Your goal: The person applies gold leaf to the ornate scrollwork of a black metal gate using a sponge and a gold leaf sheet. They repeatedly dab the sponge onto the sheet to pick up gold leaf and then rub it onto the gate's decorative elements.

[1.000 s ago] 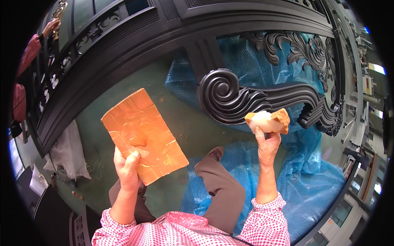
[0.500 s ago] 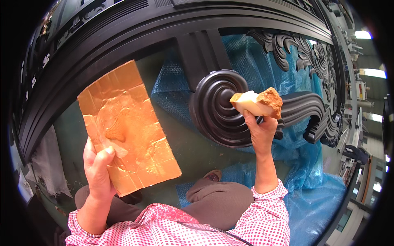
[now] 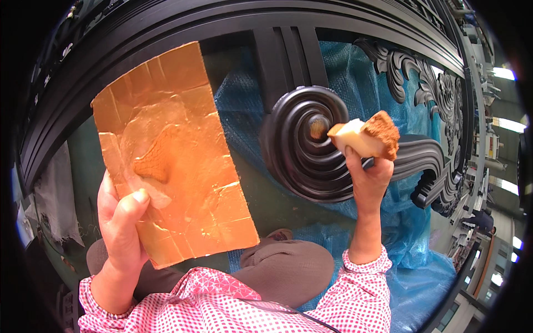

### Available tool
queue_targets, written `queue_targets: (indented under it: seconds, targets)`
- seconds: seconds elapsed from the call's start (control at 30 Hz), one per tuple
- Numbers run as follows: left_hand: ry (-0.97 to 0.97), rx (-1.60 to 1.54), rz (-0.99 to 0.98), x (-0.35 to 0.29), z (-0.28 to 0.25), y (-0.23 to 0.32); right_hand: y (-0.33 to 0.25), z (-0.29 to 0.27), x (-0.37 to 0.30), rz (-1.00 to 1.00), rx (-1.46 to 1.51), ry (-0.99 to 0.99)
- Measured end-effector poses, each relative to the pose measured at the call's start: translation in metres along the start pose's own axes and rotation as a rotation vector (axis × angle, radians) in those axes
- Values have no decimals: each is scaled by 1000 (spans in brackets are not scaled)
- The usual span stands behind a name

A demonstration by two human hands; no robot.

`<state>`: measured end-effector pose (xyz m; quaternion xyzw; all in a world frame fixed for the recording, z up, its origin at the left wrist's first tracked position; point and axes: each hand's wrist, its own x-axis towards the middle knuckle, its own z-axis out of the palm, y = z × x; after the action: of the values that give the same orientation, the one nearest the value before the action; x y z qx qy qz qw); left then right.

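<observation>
My left hand (image 3: 121, 230) grips a gold-coated sheet of cardboard (image 3: 191, 139), thumb on its face and fingers behind it. Creases cross the sheet, and a wet-looking gold patch lies near its middle. Between thumb and fingers of my right hand (image 3: 367, 180) is a sponge (image 3: 363, 136), cream on the side and gold-stained at both ends. Its left tip is just right of the centre of a black carved scroll (image 3: 286, 161). A small gold mark (image 3: 318, 127) shows on the scroll's centre. Whether the sponge touches the scroll, I cannot tell.
Black moulded framework (image 3: 233, 19) arches across the far side. Carved black leaf ornament (image 3: 400, 69) stands at the upper right, and a curved black arm (image 3: 419, 150) runs right from the scroll. Blue bubble wrap (image 3: 413, 283) lies beneath. Another person (image 3: 482, 221) is at the far right.
A gold mark has appeared on the scroll's centre. The sponge has shifted slightly right in view. The cardboard looks larger and nearer, its top edge higher.
</observation>
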<state>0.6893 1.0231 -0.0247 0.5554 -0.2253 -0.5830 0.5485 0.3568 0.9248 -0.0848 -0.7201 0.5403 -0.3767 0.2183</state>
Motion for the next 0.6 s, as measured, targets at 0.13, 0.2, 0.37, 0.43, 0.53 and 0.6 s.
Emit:
queue_targets:
  seconds: [0.13,0.2,0.37,0.43,0.53,0.6]
  targets:
    - [-28,-7,-1,7,9,-5,-2,19,18,-209,-205,-35]
    - [-38,-18,-2,6,13,-6,-5,15,23,-288,-328,-58]
    - [-14,10,-18,0,12,-5,-9,6,13,-197,-276,-22]
    - [-53,31,-10,4,9,-7,-12,8,19,-186,-192,-16]
    - [-52,18,6,5,9,-6,-12,11,30,-129,-277,-123]
    - [-24,-1,13,4,11,-5,-10,5,20,-187,-330,-109]
